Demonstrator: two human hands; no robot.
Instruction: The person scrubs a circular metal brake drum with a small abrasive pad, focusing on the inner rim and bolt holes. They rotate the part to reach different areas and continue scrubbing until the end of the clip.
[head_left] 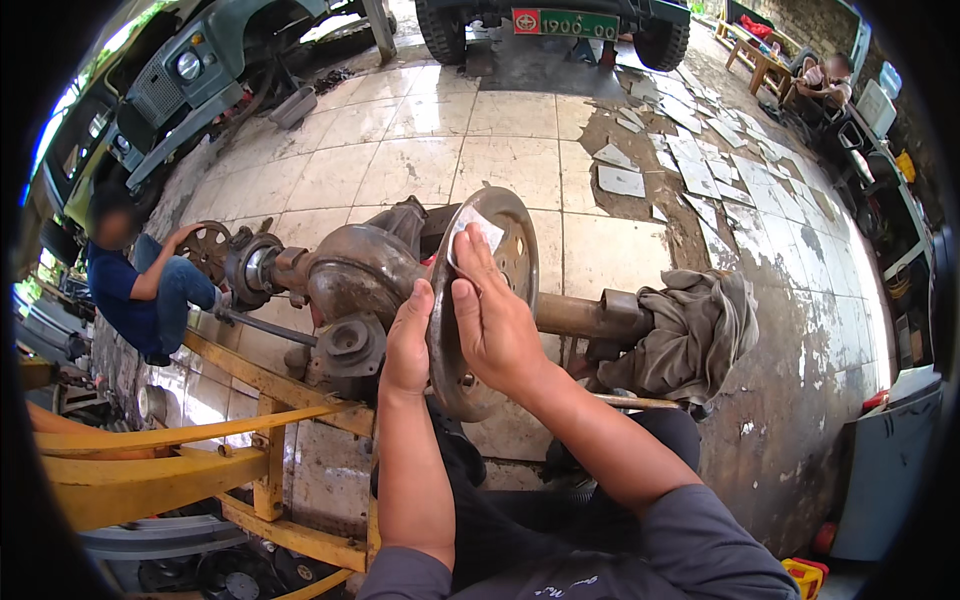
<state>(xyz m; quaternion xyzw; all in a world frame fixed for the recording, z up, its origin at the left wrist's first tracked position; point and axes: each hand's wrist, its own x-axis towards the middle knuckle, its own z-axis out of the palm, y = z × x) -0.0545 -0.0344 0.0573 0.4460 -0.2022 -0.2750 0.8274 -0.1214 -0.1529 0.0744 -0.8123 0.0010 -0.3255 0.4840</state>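
Observation:
A round, brownish metal disc (492,390), shaped like a brake drum or wheel plate with holes, stands on edge between my hands. My left hand (408,345) holds its left side, fingers partly hidden behind the rim. On the right face, my right hand (492,325) presses a folded white sheet (486,231) with its fingers nearly straight and together. Beyond the disc lies a dirty axle housing (357,268) with a bulbous middle. Its right-hand tube (585,314) runs to a bunched grey-brown cloth (690,325).
At the left, a crouching person (135,275) touches a rusty slotted disc (207,248) at the axle's end. A yellow metal frame (160,470) stands at lower left. Broken tiles (690,165) litter the floor at the right. Vehicles (175,80) stand at the back; another person sits far right.

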